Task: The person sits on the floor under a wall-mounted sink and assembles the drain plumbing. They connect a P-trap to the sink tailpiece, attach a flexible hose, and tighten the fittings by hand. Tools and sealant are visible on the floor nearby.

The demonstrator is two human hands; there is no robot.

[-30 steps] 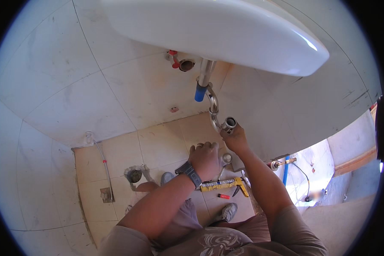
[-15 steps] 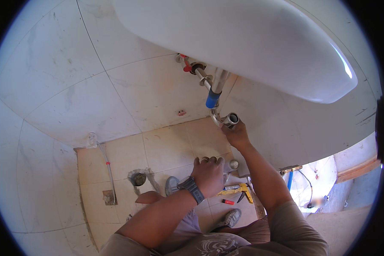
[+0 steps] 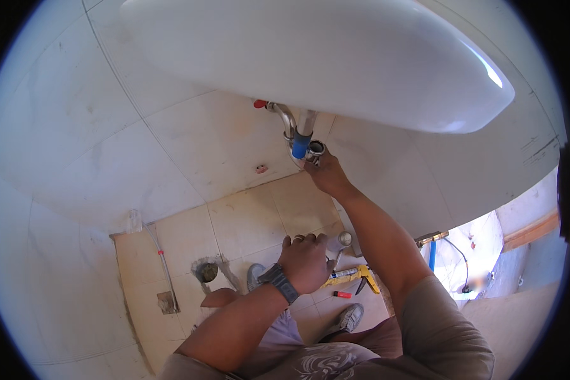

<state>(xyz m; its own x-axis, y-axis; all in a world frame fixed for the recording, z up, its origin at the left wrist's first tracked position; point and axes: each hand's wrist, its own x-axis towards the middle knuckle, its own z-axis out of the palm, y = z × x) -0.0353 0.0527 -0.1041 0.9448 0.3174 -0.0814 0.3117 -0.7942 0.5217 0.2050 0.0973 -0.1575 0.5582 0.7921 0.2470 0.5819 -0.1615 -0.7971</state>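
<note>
My right hand (image 3: 329, 175) is closed around a chrome trap pipe (image 3: 316, 151), holding it under the washbasin with its open round end facing up. Beside it, a chrome drain tube (image 3: 306, 120) hangs from the basin, with a blue sleeve (image 3: 301, 146) around its lower end. A curved chrome pipe (image 3: 285, 114) runs behind toward the wall. Lower down, my left hand (image 3: 306, 265) has its back turned up and its fingers curled; whatever may be in it is hidden. Close to its fingers is a rounded silvery object (image 3: 344, 239), too unclear to name.
The white washbasin (image 3: 323, 63) overhangs from above. A yellow caulking gun (image 3: 364, 275) and a small red object (image 3: 342, 294) lie on the tiled floor. Farther left are a floor drain hole (image 3: 206, 271) and a thin hose (image 3: 164, 266). A red-handled valve (image 3: 260, 104) is on the wall.
My right hand has brought the trap pipe up and left, close against the blue sleeve. The view has shifted slightly, with more of the basin showing. My left hand stays nearly where it was.
</note>
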